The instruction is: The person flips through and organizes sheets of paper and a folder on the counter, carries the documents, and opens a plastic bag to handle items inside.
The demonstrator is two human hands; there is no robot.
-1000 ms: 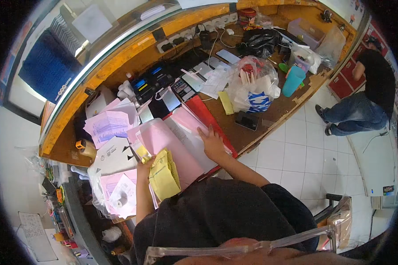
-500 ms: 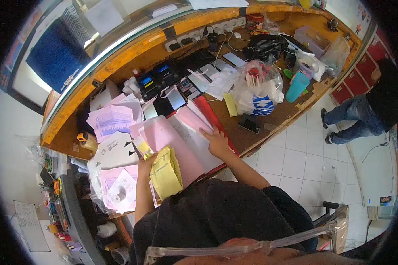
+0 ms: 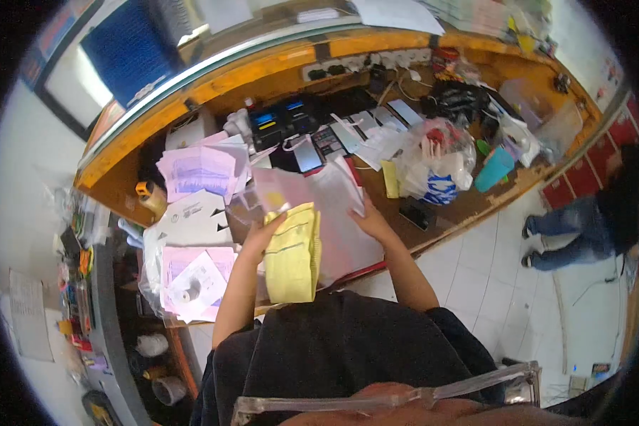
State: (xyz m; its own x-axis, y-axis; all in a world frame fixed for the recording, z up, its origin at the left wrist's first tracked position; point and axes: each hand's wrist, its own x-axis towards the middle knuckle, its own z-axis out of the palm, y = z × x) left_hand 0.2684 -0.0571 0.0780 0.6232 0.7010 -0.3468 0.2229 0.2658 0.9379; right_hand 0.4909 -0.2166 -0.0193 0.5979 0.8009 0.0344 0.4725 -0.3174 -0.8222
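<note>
My left hand (image 3: 264, 236) is closed on a folded yellow paper bundle (image 3: 290, 259), which hangs down in front of my shirt. Just beyond those fingers is a pink sheet (image 3: 280, 186), partly see-through and blurred. My right hand (image 3: 370, 221) pinches the right edge of white and pinkish papers (image 3: 331, 190) at the near edge of the desk. A red folder (image 3: 368, 269) shows from under these papers. Whether the pink sheet is also in my left fingers is hard to make out.
Pink and purple printed sheets (image 3: 200, 172) and a white carton piece (image 3: 190, 216) lie left. A paper roll (image 3: 190, 292) rests on more sheets. Further right are a plastic bag (image 3: 440, 160), a black phone (image 3: 414, 213) and a teal cup (image 3: 495, 169). A person (image 3: 582, 234) stands at right.
The view has shifted, so the desk sits differently. My right hand has gone from lying on the pink paper to gripping the papers' edge. The yellow bundle hangs more upright.
</note>
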